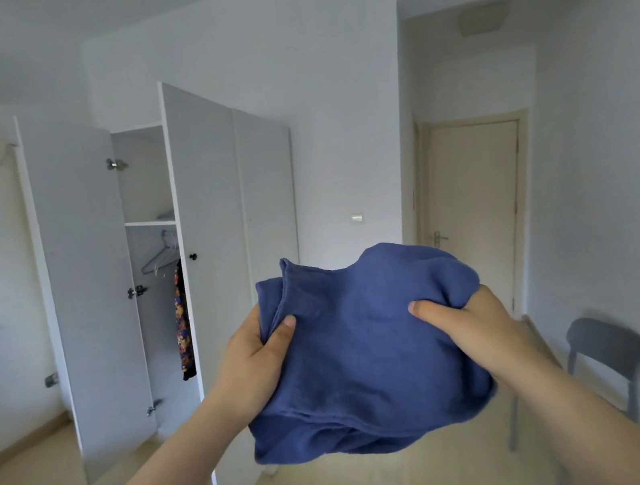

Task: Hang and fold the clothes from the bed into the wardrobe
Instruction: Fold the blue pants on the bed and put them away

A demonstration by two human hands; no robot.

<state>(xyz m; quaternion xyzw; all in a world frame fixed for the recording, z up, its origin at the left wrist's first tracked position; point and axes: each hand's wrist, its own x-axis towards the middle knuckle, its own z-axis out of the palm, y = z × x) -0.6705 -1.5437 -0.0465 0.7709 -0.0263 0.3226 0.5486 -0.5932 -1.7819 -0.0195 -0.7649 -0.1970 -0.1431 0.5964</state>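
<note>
Between me and the wardrobe [170, 267], the head view shows a blue garment [364, 353] bunched in mid-air. My left hand [254, 363] grips its left edge, thumb on top; my right hand [471, 322] pinches the right edge. Both wardrobe doors stand open, with a shelf [150, 223] and hangers [161, 254] inside beside a patterned dress [183, 324]. I judge the fold needs squaring: I should keep the edges level, then slide it flat onto the shelf.
</note>
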